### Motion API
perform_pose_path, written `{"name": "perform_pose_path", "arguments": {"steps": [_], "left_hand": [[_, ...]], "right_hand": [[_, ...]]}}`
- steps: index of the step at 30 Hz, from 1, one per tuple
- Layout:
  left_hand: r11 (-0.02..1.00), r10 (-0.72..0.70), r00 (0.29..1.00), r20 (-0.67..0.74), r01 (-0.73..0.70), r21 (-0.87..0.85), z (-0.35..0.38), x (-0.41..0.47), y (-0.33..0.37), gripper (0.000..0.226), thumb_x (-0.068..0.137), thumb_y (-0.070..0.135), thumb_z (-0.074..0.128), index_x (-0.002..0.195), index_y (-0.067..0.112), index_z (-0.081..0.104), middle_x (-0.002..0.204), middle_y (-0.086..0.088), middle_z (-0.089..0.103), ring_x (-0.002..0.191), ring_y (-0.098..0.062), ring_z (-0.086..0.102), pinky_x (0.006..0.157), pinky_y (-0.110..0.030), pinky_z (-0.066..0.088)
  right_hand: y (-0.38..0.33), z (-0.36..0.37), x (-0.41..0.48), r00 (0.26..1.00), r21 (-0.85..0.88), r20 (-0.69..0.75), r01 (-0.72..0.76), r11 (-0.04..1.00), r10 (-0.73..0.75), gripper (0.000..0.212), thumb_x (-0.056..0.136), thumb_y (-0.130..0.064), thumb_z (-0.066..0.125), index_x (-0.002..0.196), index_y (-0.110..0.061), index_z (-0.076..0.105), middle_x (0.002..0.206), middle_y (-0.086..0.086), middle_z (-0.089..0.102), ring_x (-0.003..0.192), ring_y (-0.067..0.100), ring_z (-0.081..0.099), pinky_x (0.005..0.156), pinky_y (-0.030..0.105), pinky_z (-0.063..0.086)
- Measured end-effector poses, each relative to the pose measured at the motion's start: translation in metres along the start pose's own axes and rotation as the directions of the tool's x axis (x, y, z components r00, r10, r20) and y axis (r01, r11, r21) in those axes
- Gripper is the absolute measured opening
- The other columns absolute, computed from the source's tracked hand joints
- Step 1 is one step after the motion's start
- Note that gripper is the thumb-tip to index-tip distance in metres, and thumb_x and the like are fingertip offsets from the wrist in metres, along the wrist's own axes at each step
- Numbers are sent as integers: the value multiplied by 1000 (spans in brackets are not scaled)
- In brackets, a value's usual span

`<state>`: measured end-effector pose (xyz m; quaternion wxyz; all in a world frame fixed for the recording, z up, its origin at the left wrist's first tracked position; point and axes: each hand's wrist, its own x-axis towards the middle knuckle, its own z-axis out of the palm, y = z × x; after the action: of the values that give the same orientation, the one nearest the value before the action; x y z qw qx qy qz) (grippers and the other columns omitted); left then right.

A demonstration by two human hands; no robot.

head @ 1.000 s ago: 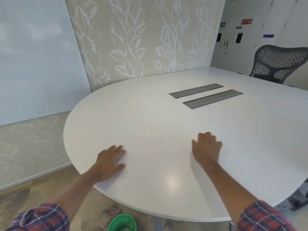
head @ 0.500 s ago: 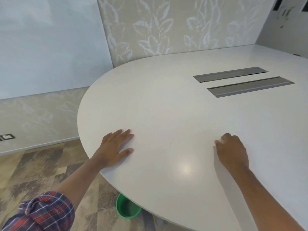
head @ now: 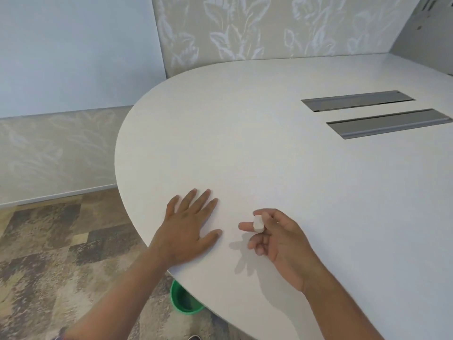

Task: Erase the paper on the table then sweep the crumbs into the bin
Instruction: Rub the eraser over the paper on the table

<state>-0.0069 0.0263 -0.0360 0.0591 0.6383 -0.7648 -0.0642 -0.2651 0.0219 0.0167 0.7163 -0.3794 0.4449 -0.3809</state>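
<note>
Partly hidden under the table, green bin shows.

One white table fills the view, with two grey slot covers, a farther one and a nearer one, set in its top. Two bare hands show: the left hand and the right hand. One small white eraser. One green bin on the floor.

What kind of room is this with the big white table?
Probably an office meeting room. The big rounded white table has two grey cable hatches set into it, a whiteboard-like panel hangs on the wall, and the floor has carpet tiles.
</note>
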Motion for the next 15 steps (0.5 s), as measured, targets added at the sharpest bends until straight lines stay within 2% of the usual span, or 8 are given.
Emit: {"name": "perform_pose_path", "arguments": {"steps": [2, 5, 8, 10, 12, 15], "left_hand": [[1000, -1, 1000, -20, 1, -4, 2, 0, -1, 85, 96, 76, 20, 169, 34, 17, 178, 12, 1, 164, -18, -4, 130, -52, 0], [1000, -2, 999, -37, 2, -10, 3, 0, -1, 85, 97, 77, 21, 169, 32, 18, 178, 10, 4, 165, -19, -1, 130, -52, 0], [1000, 11, 1000, -26, -11, 4, 4, 0, -2, 84, 98, 78, 19, 169, 34, 13, 178, 8, 2, 165, -21, -2, 130, -55, -1], [999, 36, 999, -36, -36, 16, 1, -3, -2, 79, 100, 75, 18, 169, 38, 14, 178, 6, 7, 165, -24, 1, 129, -58, 0], [998, 52, 998, -31, -51, 24, 0, -3, -3, 73, 101, 70, 18, 168, 41, 18, 178, 3, 10, 165, -26, 4, 128, -61, -1], [998, 53, 999, -3, -53, 36, 0, -3, -4, 74, 100, 70, 22, 168, 41, 18, 178, 2, 8, 165, -27, 5, 127, -63, -2]], "right_hand": [[4, 10, 6, 999, 35, -25, -25, 999, 26, 26, 112, -19, 40, 123, -2, 57, 113, 25, 75, 72, 33, 69, 63, 35, 45], [7, 16, 6, 996, -35, -83, -15, 999, 12, 33, 113, -20, 38, 121, 0, 62, 108, 23, 77, 74, 33, 70, 65, 35, 47], [10, 17, 7, 984, -167, -159, 48, 985, -75, 35, 109, -29, 49, 108, 0, 67, 88, 16, 76, 65, 24, 56, 61, 30, 45], [8, 13, 7, 967, -243, -200, 106, 964, -156, 32, 104, -32, 59, 100, -2, 68, 74, 8, 67, 61, 21, 47, 58, 27, 41], [4, 9, 9, 951, -303, -215, 152, 941, -223, 26, 102, -30, 63, 98, -4, 69, 74, 6, 70, 62, 21, 52, 59, 29, 44], [-2, 3, 12, 948, -366, -187, 177, 914, -258, 19, 101, -24, 66, 102, -5, 67, 88, 9, 80, 72, 26, 71, 65, 36, 52]]}}
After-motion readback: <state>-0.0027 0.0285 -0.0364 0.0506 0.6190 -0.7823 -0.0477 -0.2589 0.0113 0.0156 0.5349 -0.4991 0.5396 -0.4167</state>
